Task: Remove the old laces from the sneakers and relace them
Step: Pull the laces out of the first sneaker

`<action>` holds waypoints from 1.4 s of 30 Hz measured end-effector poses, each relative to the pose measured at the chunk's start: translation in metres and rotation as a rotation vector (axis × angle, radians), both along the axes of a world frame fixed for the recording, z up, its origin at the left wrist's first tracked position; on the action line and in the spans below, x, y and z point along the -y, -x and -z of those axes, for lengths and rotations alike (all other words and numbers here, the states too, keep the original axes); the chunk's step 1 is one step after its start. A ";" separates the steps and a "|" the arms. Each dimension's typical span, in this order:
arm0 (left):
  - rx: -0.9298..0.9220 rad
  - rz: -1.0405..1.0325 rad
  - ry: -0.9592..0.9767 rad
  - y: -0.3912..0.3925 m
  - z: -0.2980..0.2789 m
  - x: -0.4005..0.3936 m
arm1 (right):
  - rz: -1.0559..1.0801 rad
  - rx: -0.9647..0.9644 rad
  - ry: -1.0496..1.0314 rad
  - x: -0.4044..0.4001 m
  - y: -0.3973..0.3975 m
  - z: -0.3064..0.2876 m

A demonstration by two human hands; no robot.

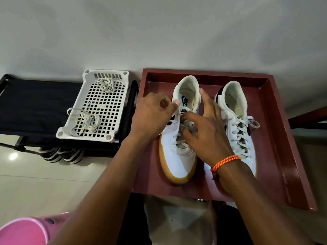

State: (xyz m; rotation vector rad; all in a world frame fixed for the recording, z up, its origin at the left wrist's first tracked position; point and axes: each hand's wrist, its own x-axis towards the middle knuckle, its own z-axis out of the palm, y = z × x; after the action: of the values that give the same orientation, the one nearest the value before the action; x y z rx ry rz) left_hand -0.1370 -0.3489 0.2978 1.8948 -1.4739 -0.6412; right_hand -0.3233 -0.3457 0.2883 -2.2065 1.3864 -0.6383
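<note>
The left hand (152, 117) and right hand (205, 128) cover the upper eyelets and tongue of the left sneaker (178, 156), so the lace there is hidden, as is what either grip holds. The right forearm hides the right sneaker's (237, 124) toe. A pink shoe (23, 230) is cut off by the bottom edge.

A dark red tray (276, 131) with raised walls sits on the right and carries two white sneakers side by side, heels to the far wall: the left sneaker (178, 156) with a tan sole and the right sneaker (237, 124), laced. To its left stands a black fabric shelf (35, 106), on whose right end rests a white perforated basket (106, 106) holding two loose bundles of white laces (88, 121). Beneath both lies a pale tiled floor (35, 183).
</note>
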 end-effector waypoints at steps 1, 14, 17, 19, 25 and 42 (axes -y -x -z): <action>-0.022 0.017 -0.049 0.003 -0.001 -0.002 | 0.003 0.000 0.014 0.000 -0.002 0.001; -0.071 -0.010 -0.189 0.002 -0.004 0.000 | 0.127 0.426 -0.305 0.020 0.005 -0.007; -0.107 -0.002 -0.181 0.000 -0.005 -0.001 | 0.212 0.225 -0.063 0.009 0.000 -0.014; -0.136 -0.001 -0.176 -0.002 -0.006 -0.001 | 0.221 0.151 0.097 0.002 -0.006 -0.020; -0.258 -0.026 -0.203 -0.006 -0.010 -0.002 | 0.000 -0.170 0.148 -0.011 -0.016 -0.006; -0.292 0.023 -0.219 -0.010 -0.011 -0.002 | -0.007 -0.191 0.162 -0.012 -0.019 -0.005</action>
State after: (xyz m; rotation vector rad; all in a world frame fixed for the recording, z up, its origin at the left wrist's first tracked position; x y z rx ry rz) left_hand -0.1268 -0.3469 0.3085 1.8504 -1.2818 -1.0779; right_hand -0.3042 -0.3342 0.2938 -2.4536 1.4646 -0.5676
